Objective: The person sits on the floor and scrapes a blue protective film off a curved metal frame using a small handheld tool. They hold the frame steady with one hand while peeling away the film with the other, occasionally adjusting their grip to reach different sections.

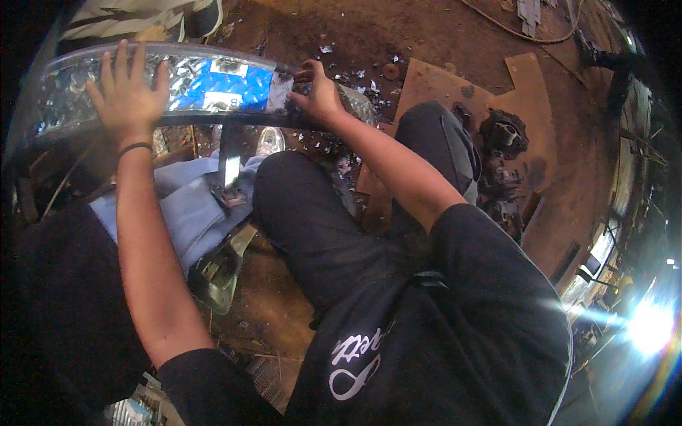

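Shiny panel [186, 89] is lying under L hand [131, 105], fingers spread; R hand [320, 98] is touching near its R end, fingers bent, can't tell if pinching. Panel's sitting past the knees [280, 177]; brown sheet's [442, 86] lying off R.

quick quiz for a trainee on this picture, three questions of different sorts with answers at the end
1. Which wrist wears the dark band?
2. True or false: the left hand has its fingers spread over the shiny panel.
3. What colour is the patch between that hand and the right hand? A) green B) blue C) red

Key: 1. the left; 2. true; 3. B
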A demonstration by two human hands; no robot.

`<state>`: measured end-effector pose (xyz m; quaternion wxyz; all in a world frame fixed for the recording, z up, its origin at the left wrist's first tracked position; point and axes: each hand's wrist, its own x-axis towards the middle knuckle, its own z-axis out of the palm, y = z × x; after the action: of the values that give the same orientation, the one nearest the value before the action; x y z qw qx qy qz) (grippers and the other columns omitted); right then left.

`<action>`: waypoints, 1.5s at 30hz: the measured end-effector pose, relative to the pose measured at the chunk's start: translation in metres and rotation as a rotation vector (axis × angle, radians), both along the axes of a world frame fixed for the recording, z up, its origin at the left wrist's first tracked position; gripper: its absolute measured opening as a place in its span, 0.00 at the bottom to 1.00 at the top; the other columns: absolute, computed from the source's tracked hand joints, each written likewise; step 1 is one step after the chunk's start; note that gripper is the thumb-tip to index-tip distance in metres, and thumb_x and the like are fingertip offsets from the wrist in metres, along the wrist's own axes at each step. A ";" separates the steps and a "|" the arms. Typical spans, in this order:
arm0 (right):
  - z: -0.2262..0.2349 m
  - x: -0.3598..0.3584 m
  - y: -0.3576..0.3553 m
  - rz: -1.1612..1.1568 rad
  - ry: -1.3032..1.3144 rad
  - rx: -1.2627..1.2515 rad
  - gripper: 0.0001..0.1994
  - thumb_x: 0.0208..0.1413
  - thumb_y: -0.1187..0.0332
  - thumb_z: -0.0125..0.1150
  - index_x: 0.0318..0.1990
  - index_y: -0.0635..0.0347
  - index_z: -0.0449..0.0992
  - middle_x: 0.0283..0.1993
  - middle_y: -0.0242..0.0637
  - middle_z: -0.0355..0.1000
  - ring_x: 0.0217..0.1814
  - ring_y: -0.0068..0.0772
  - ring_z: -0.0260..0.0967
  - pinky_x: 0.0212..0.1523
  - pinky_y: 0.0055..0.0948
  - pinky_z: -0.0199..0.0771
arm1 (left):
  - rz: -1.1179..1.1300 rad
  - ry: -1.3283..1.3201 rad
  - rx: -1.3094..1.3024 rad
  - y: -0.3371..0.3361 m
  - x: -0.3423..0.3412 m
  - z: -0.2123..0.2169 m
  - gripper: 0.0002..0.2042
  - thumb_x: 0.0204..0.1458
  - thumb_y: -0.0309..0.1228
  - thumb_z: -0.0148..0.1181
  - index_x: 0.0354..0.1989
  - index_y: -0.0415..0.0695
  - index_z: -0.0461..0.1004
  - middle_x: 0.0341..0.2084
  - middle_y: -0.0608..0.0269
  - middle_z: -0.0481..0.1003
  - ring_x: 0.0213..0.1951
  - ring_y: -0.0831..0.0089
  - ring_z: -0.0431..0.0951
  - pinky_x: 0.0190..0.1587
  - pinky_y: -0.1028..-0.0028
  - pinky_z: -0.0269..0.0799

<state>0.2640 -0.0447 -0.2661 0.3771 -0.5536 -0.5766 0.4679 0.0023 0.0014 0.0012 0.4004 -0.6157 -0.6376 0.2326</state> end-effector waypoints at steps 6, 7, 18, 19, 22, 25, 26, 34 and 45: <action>-0.001 -0.001 -0.006 0.030 -0.213 -0.002 0.37 0.46 0.70 0.77 0.63 0.60 0.62 0.51 0.49 0.80 0.52 0.56 0.79 0.53 0.44 0.78 | -0.042 -0.002 0.015 0.001 -0.001 0.001 0.28 0.61 0.59 0.53 0.68 0.67 0.71 0.72 0.72 0.65 0.73 0.63 0.61 0.72 0.40 0.48; 0.001 -0.001 -0.011 0.025 -0.240 -0.007 0.35 0.46 0.70 0.77 0.62 0.60 0.65 0.51 0.49 0.80 0.52 0.56 0.79 0.52 0.44 0.78 | -0.035 0.007 0.011 0.000 -0.001 0.001 0.28 0.61 0.59 0.53 0.68 0.67 0.71 0.72 0.72 0.65 0.73 0.63 0.61 0.72 0.40 0.48; 0.000 -0.002 -0.054 0.112 -0.116 -0.106 0.16 0.54 0.60 0.71 0.49 0.53 0.86 0.44 0.50 0.82 0.48 0.54 0.80 0.52 0.43 0.78 | 0.020 0.019 -0.005 -0.001 0.004 0.002 0.28 0.62 0.60 0.50 0.69 0.68 0.69 0.74 0.74 0.61 0.75 0.63 0.58 0.73 0.41 0.46; 0.002 -0.003 -0.056 0.108 -0.124 -0.122 0.16 0.54 0.60 0.71 0.49 0.53 0.86 0.44 0.50 0.82 0.48 0.53 0.80 0.53 0.43 0.78 | 0.020 0.013 -0.005 -0.002 0.002 0.002 0.29 0.62 0.60 0.50 0.70 0.68 0.69 0.74 0.74 0.61 0.75 0.63 0.58 0.73 0.41 0.46; 0.003 -0.009 -0.060 0.052 -0.059 -0.114 0.17 0.53 0.61 0.72 0.49 0.55 0.86 0.45 0.49 0.82 0.49 0.51 0.80 0.54 0.42 0.78 | 0.018 0.005 -0.006 -0.002 -0.002 0.000 0.29 0.62 0.60 0.50 0.70 0.68 0.68 0.74 0.74 0.61 0.75 0.63 0.57 0.74 0.41 0.45; -0.001 -0.016 -0.063 -0.012 -0.030 -0.098 0.18 0.53 0.61 0.72 0.49 0.57 0.85 0.46 0.48 0.82 0.50 0.51 0.79 0.55 0.43 0.77 | 0.016 0.014 -0.006 0.000 -0.002 0.000 0.29 0.62 0.60 0.50 0.70 0.68 0.68 0.74 0.74 0.60 0.75 0.64 0.57 0.74 0.41 0.45; 0.000 -0.019 -0.065 -0.030 -0.034 -0.096 0.18 0.53 0.61 0.72 0.50 0.57 0.85 0.46 0.49 0.82 0.51 0.52 0.79 0.55 0.43 0.77 | 0.018 0.011 -0.006 0.001 -0.001 -0.001 0.29 0.62 0.60 0.50 0.70 0.68 0.68 0.74 0.74 0.60 0.75 0.64 0.57 0.74 0.41 0.44; 0.005 -0.023 -0.068 0.001 -0.179 -0.076 0.17 0.54 0.60 0.72 0.49 0.56 0.84 0.46 0.50 0.80 0.53 0.54 0.75 0.58 0.47 0.73 | -0.052 -0.039 0.024 -0.002 -0.006 -0.002 0.27 0.63 0.58 0.48 0.68 0.65 0.70 0.73 0.72 0.63 0.74 0.63 0.59 0.73 0.41 0.47; -0.006 -0.026 -0.071 0.012 -0.244 0.069 0.14 0.54 0.60 0.71 0.46 0.55 0.85 0.45 0.49 0.80 0.51 0.53 0.76 0.56 0.49 0.74 | 0.033 -0.003 -0.025 0.000 0.007 0.005 0.29 0.63 0.60 0.50 0.70 0.66 0.69 0.74 0.74 0.61 0.75 0.64 0.57 0.74 0.40 0.46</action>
<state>0.2385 -0.1154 -0.2723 0.3202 -0.5897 -0.6372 0.3792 0.0094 0.0011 0.0062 0.3878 -0.6102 -0.6456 0.2461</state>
